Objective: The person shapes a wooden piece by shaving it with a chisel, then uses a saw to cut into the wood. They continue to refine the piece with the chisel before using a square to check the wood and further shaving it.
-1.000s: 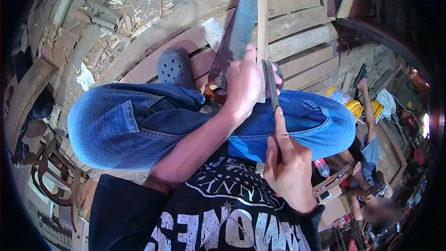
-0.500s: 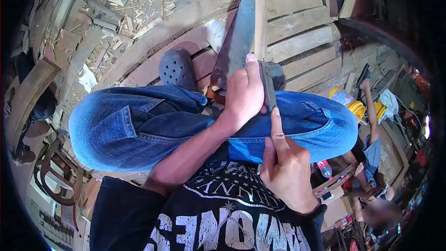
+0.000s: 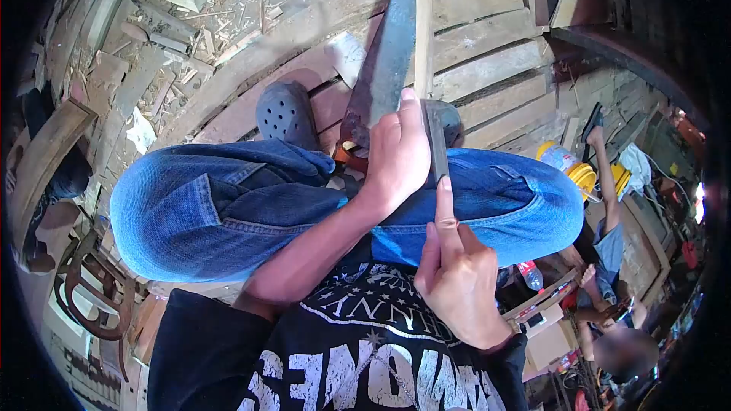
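Observation:
My left hand (image 3: 397, 154) is closed around a dark grey narrow bar (image 3: 436, 141), thumb lying along its upper side. The bar lines up with a long pale wooden strip (image 3: 423, 30) that runs away from me; how they are joined cannot be told. My right hand (image 3: 459, 274) touches the bar's near end with its outstretched index fingertip. Its thumb stands apart and the other fingers curl under. Left of the strip lies a broad, tapering grey blade (image 3: 384, 68) like a handsaw's, with an orange part (image 3: 350, 157) at its near end, partly hidden by my jeans.
Wood scraps and shavings litter the slatted floor (image 3: 487, 68). A curved wooden piece (image 3: 49, 148) and a chair-like frame (image 3: 95, 289) stand at left. To the right are yellow buckets (image 3: 580, 179), a bottle (image 3: 531, 275), a cardboard box (image 3: 550, 346) and another person (image 3: 609, 259).
The view has shifted slightly left. My right hand has moved a little left, its fingertip still at the bar's near end. My left hand keeps its hold.

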The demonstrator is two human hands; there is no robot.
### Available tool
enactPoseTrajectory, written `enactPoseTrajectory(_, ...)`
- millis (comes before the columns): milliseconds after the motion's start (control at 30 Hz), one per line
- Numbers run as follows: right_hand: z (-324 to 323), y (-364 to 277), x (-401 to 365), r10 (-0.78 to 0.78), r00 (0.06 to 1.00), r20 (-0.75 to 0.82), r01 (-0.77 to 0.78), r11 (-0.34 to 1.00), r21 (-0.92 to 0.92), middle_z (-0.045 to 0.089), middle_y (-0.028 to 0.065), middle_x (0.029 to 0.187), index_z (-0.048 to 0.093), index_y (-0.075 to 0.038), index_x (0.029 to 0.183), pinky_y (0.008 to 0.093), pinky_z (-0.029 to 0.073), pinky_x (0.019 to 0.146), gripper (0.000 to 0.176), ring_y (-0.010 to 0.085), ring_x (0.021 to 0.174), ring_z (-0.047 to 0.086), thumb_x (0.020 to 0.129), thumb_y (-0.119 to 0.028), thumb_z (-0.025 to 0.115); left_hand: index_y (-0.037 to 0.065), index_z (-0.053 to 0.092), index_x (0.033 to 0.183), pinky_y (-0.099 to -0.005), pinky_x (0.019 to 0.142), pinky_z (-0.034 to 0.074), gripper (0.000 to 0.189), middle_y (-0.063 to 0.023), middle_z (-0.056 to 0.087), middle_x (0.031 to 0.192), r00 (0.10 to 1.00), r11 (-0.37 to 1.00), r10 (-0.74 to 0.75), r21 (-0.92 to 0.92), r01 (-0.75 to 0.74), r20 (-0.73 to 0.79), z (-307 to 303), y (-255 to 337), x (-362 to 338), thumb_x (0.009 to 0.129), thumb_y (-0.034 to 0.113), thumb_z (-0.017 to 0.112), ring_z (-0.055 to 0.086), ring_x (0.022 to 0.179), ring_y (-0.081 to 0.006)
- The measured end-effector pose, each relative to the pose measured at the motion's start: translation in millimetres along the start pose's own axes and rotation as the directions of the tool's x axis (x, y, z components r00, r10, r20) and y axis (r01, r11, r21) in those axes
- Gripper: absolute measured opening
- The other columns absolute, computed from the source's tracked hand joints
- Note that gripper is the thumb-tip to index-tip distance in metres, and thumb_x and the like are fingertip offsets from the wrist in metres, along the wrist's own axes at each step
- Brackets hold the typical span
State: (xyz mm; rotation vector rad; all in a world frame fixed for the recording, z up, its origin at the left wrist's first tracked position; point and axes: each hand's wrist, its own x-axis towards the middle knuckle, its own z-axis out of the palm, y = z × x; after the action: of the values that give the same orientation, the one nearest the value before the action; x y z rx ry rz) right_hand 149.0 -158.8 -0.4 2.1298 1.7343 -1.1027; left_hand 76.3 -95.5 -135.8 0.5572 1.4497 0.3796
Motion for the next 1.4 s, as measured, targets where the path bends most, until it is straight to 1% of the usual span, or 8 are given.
enactPoseTrajectory(667,5.0,9.2,12.3,-0.102,0.993,-0.06,0.104,0.994,0.033,0.054,0.0174,0.062,0.035,0.006,0.138,0.0402,0.045,0.039,0.07,0.0285,0.042,0.054,0.073,-0.001,0.058,-0.006,0.059,0.063,-0.0465,0.071,0.046,0.073,-0.0213,0.059,0.057,0.993,0.993,-0.111,-0.023,0.112,0.047,-2.1,11.9,-6.5,0.099,0.044,0.019,0.062,0.067,-0.0388)
enactPoseTrajectory(767,4.4,7.0,2.0,-0.116,0.991,-0.06,0.116,0.993,-0.003,0.053,0.0172,0.061,0.035,0.006,0.138,0.04,0.044,0.038,0.069,0.0288,0.041,0.054,0.073,-0.001,0.057,-0.004,0.06,0.061,-0.0437,0.067,0.047,0.074,-0.0189,0.058,0.055,0.995,0.99,0.07,0.125,-0.06,-0.073,3.0,1.6,-2.7,0.099,0.044,0.019,0.063,0.062,-0.0341)
enactPoseTrajectory(967,1.3,7.9,13.9,-0.111,0.993,-0.037,0.112,0.994,0.017,0.053,0.0175,0.061,0.035,0.006,0.138,0.0401,0.045,0.039,0.07,0.0297,0.041,0.054,0.072,-0.002,0.057,-0.005,0.06,0.063,-0.0457,0.07,0.047,0.073,-0.0204,0.059,0.057,1.0,0.996,-0.029,0.09,0.028,0.01,-2.1,10.5,-8.1,0.1,0.042,0.018,0.063,0.067,-0.038)
enactPoseTrajectory(1033,2.5,10.1,15.8,-0.1,0.994,-0.034,0.101,0.995,0.02,0.053,0.0175,0.061,0.035,0.006,0.138,0.0401,0.045,0.039,0.071,0.0298,0.041,0.054,0.072,-0.002,0.057,-0.003,0.056,0.066,-0.037,0.056,0.042,0.07,-0.0085,0.054,0.056,1.0,0.995,0.007,0.096,-0.006,-0.018,-0.1,3.9,-6.0,0.1,0.048,0.022,0.05,0.054,-0.018)
enactPoseTrajectory(1067,3.2,11.7,21.1,-0.112,0.992,-0.064,0.112,0.994,0.002,0.053,0.0177,0.061,0.035,0.005,0.138,0.0403,0.045,0.04,0.071,0.03,0.042,0.055,0.072,-0.002,0.057,-0.006,0.059,0.061,-0.0431,0.068,0.048,0.075,-0.0181,0.058,0.053,0.995,0.982,0.062,0.184,-0.048,-0.075,3.5,6.7,-6.3,0.1,0.042,0.017,0.063,0.063,-0.0336)
enactPoseTrajectory(1167,0.5,11.1,30.6,-0.139,0.988,-0.066,0.137,0.99,-0.033,0.053,0.0179,0.06,0.035,0.005,0.138,0.0409,0.046,0.041,0.069,0.0299,0.042,0.055,0.073,-0.002,0.057,-0.006,0.059,0.062,-0.0447,0.07,0.048,0.074,-0.0184,0.058,0.053,0.994,0.992,-0.104,0.076,0.101,0.036,-4.3,19.7,-9.4,0.1,0.042,0.017,0.063,0.065,-0.0358)
enactPoseTrajectory(1333,2.8,7.1,17.1,-0.104,0.993,-0.058,0.102,0.994,-0.026,0.054,0.0181,0.06,0.036,0.006,0.137,0.0411,0.047,0.041,0.067,0.0301,0.043,0.056,0.074,-0.002,0.057,-0.005,0.061,0.062,-0.0446,0.071,0.047,0.075,-0.0174,0.058,0.052,1.0,0.997,-0.014,0.073,0.013,0.006,2.5,5.0,-3.0,0.099,0.043,0.016,0.063,0.064,-0.0354)
enactPoseTrajectory(1400,3.1,9.6,22.7,-0.111,0.99,-0.082,0.11,0.994,-0.013,0.054,0.0183,0.06,0.036,0.006,0.137,0.041,0.047,0.041,0.067,0.0306,0.043,0.056,0.073,-0.001,0.057,-0.002,0.056,0.068,-0.0337,0.05,0.039,0.068,-0.0048,0.051,0.056,0.999,0.998,-0.028,0.049,0.027,0.016,0.8,4.1,-5.5,0.101,0.047,0.022,0.046,0.051,-0.0141)
